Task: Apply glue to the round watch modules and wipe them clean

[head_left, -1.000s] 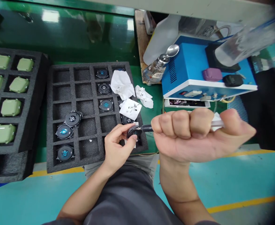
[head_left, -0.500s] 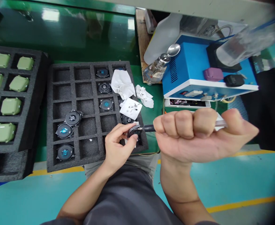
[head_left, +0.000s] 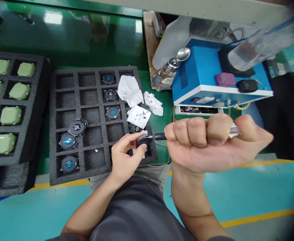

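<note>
Two hands work close together: our left hand (head_left: 124, 154) pinches a round black watch body (head_left: 143, 141) between thumb and bent fingers, which partly hide it. Our right hand (head_left: 199, 143) is clenched, fingers pressed together around a black-handled screwdriver (head_left: 160, 136), its tip touching the watch body's edge. Just beyond our left fingertips lies a square of white paper (head_left: 138, 116) speckled with tiny dark parts. Left of those fingers, a black foam tray (head_left: 53, 134) holds round watch modules. Past our right knuckles stands a blue bench machine (head_left: 199, 73), partly blocked by the fist.
</note>
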The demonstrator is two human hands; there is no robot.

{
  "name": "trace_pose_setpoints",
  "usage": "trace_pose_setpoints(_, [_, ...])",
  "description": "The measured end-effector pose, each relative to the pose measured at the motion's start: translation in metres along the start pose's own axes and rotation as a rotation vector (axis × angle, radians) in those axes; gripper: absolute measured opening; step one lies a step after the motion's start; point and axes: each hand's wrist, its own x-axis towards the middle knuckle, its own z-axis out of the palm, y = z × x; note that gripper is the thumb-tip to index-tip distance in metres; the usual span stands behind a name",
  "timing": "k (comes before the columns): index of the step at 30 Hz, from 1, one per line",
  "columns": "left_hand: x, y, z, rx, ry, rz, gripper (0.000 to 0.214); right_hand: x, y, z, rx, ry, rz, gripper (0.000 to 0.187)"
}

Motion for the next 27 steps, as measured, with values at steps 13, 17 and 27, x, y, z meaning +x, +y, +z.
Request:
trace_pose_setpoints(13, [0.0017, 0.0013, 0.0011, -0.042, 0.042, -0.063, 0.024, 0.0009, -0.0001, 0.0019, 0.029, 0.028, -0.037, 0.052])
trace_pose_setpoints(17, [0.0017, 0.0012, 0.0008, -0.056, 0.045, -0.066, 0.024, 0.0017, -0.0007, 0.002, 0.039, 0.028, -0.045, 0.052])
trace_pose_setpoints(27, [0.0017, 0.0018, 0.0007, -0.109, 0.063, -0.11, 0.025, 0.0014, -0.0007, 0.0026, 0.019, 0.03, -0.046, 0.053])
